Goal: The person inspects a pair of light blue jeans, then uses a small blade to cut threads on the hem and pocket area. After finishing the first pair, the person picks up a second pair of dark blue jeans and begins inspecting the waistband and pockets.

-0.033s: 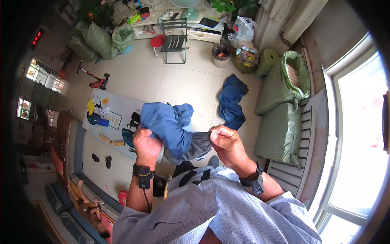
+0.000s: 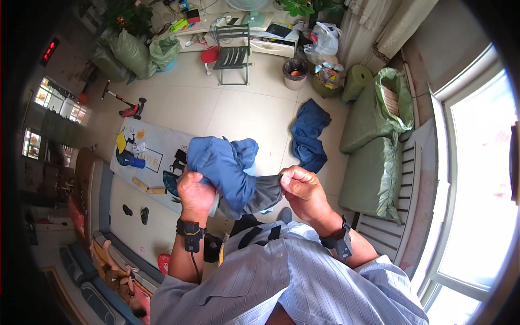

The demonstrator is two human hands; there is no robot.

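Observation:
In front of my chest I hold up a bunched blue garment (image 2: 222,168) with a dark grey part (image 2: 262,196) that looks like lining or its inner side. My left hand (image 2: 195,190) is closed on its left edge, the fingers mostly hidden behind the cloth. At the other side, the thumb and forefinger of my right hand (image 2: 301,189) pinch the end of the grey part, which is stretched toward that hand. Folds hide the garment's full shape. On the floor ahead to the right lies another crumpled blue garment (image 2: 310,135), apart from my hands.
A low table (image 2: 162,138) with a blue cylinder on it stands to the left. Ahead are a folding chair (image 2: 233,59) and a waste bin (image 2: 295,73). Large green wrapped bundles (image 2: 371,173) line the right side. A person (image 2: 122,279) lies on the sofa at lower left.

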